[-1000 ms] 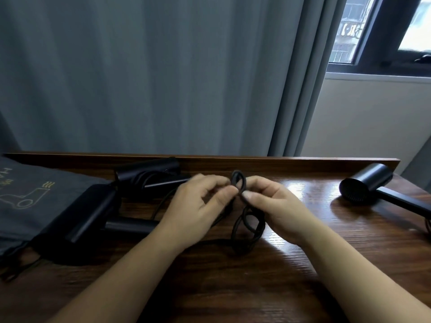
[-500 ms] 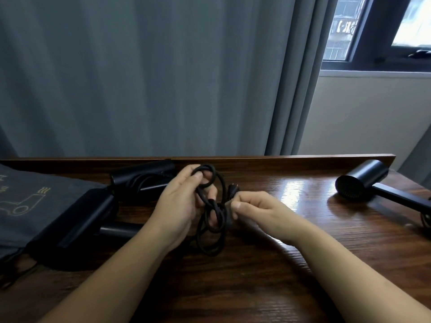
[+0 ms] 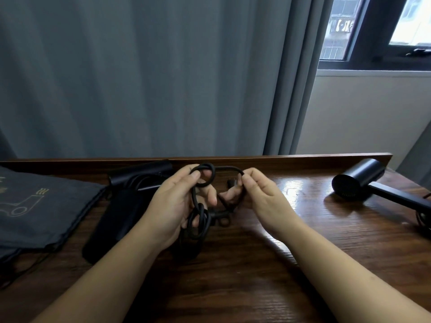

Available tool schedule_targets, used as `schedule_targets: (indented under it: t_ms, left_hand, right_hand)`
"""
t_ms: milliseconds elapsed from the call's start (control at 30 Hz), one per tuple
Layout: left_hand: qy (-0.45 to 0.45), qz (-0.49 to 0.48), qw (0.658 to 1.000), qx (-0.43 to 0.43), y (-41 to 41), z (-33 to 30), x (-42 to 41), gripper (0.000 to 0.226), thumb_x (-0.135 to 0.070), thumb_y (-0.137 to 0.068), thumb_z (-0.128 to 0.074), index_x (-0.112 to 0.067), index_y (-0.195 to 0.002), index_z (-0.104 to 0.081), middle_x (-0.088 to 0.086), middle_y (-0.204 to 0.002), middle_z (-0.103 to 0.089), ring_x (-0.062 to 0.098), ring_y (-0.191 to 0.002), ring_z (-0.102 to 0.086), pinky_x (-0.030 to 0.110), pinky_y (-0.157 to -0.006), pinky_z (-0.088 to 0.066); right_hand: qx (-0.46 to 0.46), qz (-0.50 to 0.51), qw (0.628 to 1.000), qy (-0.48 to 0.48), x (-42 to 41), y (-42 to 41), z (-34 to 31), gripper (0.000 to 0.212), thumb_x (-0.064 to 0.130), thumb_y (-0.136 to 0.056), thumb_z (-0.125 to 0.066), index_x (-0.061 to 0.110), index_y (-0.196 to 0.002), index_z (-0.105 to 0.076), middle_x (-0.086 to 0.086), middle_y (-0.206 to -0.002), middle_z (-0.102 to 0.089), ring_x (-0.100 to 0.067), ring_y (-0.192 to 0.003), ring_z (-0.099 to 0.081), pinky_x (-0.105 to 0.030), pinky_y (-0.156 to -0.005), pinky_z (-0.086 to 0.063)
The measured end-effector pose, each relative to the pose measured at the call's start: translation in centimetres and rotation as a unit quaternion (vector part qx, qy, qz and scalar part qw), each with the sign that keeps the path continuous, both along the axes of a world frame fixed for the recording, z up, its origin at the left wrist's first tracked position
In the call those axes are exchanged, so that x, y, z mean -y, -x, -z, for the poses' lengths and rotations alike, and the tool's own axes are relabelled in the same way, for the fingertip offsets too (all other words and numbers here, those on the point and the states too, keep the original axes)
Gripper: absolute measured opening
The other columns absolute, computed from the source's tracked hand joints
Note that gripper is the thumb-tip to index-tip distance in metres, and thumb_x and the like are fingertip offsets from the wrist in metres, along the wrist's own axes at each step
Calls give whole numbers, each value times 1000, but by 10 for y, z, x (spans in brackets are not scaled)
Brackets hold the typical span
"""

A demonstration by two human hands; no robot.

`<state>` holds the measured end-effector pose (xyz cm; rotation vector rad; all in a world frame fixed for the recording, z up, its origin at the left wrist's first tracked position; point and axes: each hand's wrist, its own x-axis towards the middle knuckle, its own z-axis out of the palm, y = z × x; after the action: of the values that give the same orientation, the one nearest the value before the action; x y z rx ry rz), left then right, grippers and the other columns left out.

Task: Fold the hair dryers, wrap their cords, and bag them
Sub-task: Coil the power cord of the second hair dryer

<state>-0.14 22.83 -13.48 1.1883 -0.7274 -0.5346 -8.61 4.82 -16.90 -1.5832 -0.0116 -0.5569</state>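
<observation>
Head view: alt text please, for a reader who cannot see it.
Two bare hands coil a black cord above a wooden table: the left hand grips the loops, the right hand pinches the strand. A folded hair dryer and grey bag lie left, an unfolded hair dryer right.

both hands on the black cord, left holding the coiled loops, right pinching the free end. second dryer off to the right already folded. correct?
Not quite. The head view shows the second hair dryer at the right still unfolded, its handle sticking out straight from the barrel. The rest holds: the left hand holds the coiled loops of the black cord, and the right hand pinches the free end.
</observation>
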Motion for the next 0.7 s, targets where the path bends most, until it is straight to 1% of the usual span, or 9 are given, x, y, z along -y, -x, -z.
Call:
schedule_targets:
  t_ms: [100, 233, 300, 400, 500, 567, 633, 667, 700]
  left_hand:
    - [-29, -39, 998, 33, -3, -1, 1, 26, -23, -107, -36, -13, -108, -60, 16, -73, -64, 18, -37, -41, 18, -31, -25]
    - [-88, -61, 993, 52, -10, -6, -3, 26, -18, -108, -35, -8, -100, -58, 18, -73, -65, 26, -39, -48, 24, -38, -36]
    - [-117, -51, 990, 55, -10, -11, -7, 26, -18, -108, -35, -6, -96, -55, 20, -72, -64, 29, -41, -52, 25, -41, -39]
    - [-145, -44, 987, 54, -9, -21, -9, 26, -17, -108, -35, -5, -91, -51, 22, -71, -63, 32, -43, -58, 21, -37, -39]
    - [-190, -49, 976, 93, -8, -25, -10, 25, -21, -107, -35, -8, -92, -49, 19, -69, -65, 29, -40, -53, 22, -39, -34]
    - [-205, -50, 971, 111, -6, -25, -13, 25, -23, -108, -34, -9, -93, -49, 17, -67, -64, 25, -36, -46, 24, -39, -30]
    - [-202, -50, 972, 112, -1, -25, -17, 26, -22, -108, -34, -8, -94, -50, 17, -65, -60, 23, -35, -42, 23, -37, -30]
    - [-198, -51, 973, 111, 1, -25, -19, 26, -21, -108, -35, -7, -94, -51, 17, -64, -58, 22, -35, -41, 22, -36, -30]
    - [-193, -55, 973, 110, 3, -25, -22, 25, -20, -108, -35, -7, -95, -52, 17, -63, -57, 21, -35, -40, 22, -36, -30]
  right_hand:
    - [-22, -25, 999, 14, 4, 6, -5, 26, 30, -102, -49, 11, -89, -60, -8, -75, -68, -22, -73, -62, -38, -76, -53]
    - [-110, -118, 973, 163, 3, 15, -5, 16, 26, -95, -63, 22, -88, -76, -2, -95, -71, -17, -94, -64, -34, -93, -48]
    - [-122, -142, 961, 203, -3, 14, -4, 17, 25, -98, -63, 20, -89, -77, -5, -100, -70, -20, -99, -65, -34, -95, -47]
    - [-122, -152, 949, 248, -13, 10, 0, 24, 31, -99, -60, 22, -82, -75, -6, -89, -68, -24, -90, -64, -37, -88, -47]
    - [-126, -155, 947, 250, -14, 9, -1, 22, 31, -95, -60, 21, -78, -71, 7, -82, -69, -9, -82, -64, -26, -81, -49]
    - [-90, -111, 958, 247, -7, 9, -2, 33, 40, -98, -49, 20, -78, -66, 5, -81, -68, -7, -80, -62, -25, -77, -47]
    - [-45, -18, 974, 223, 6, 10, -4, 50, 64, -99, -38, 24, -79, -60, 9, -76, -61, -8, -73, -54, -26, -73, -43]
    - [-27, 36, 981, 189, 13, 11, -5, 49, 72, -93, -40, 29, -79, -57, 11, -73, -56, -9, -72, -50, -29, -73, -42]
    - [-13, 89, 983, 158, 19, 12, -7, 41, 71, -90, -51, 31, -79, -55, 13, -71, -52, -9, -71, -47, -31, -73, -41]
